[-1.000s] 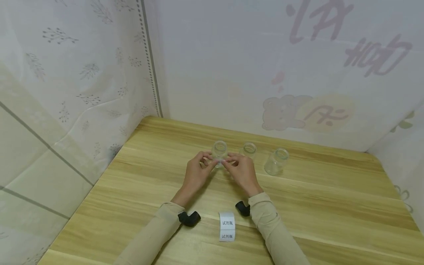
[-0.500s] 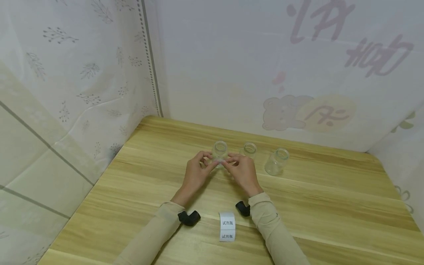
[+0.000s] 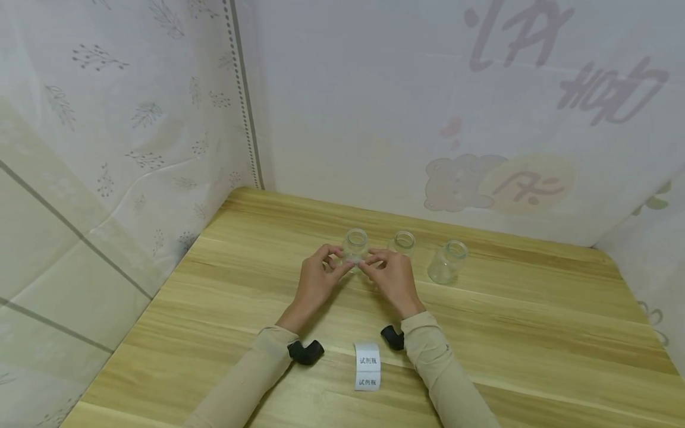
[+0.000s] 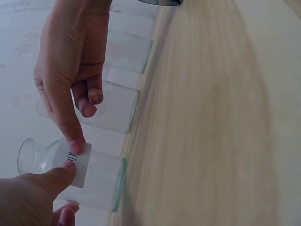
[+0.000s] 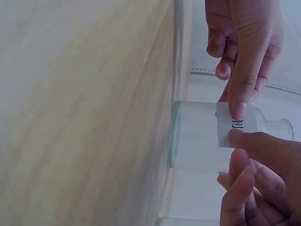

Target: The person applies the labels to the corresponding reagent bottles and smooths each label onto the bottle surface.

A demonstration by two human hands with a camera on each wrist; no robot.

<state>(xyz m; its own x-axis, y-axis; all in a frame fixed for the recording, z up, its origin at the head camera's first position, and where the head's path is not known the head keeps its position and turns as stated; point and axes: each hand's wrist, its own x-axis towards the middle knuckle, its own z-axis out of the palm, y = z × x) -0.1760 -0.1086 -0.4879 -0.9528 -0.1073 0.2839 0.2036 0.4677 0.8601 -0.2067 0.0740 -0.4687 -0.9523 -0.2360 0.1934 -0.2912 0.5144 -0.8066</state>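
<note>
With the fingers of the left hand (image 3: 318, 277), pinches the leftmost glass bottle (image 3: 355, 242), upright on the counter (image 3: 241, 249), and thumbs a printed white label (image 5: 226, 123) against its front. Has a label strip (image 3: 367, 368) lying nearer. With the right hand (image 3: 394, 279), pinches bottle and label likewise. Farther right, has the middle glass bottle (image 3: 404, 241) and rightmost glass bottle (image 3: 446, 264) standing apart.

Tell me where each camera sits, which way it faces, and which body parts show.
Head: on the head, facing forward and down at the table; both sleeves, left grip and right grip show.
Left wrist: on that wrist, picture sideways, facing the label and bottle; left grip lower left, right grip at top.
Right wrist: on that wrist, also sideways, facing the same bottle; right grip lower right, left grip at top.
Shared: both wrist views show the label, the bottle and each grip.
</note>
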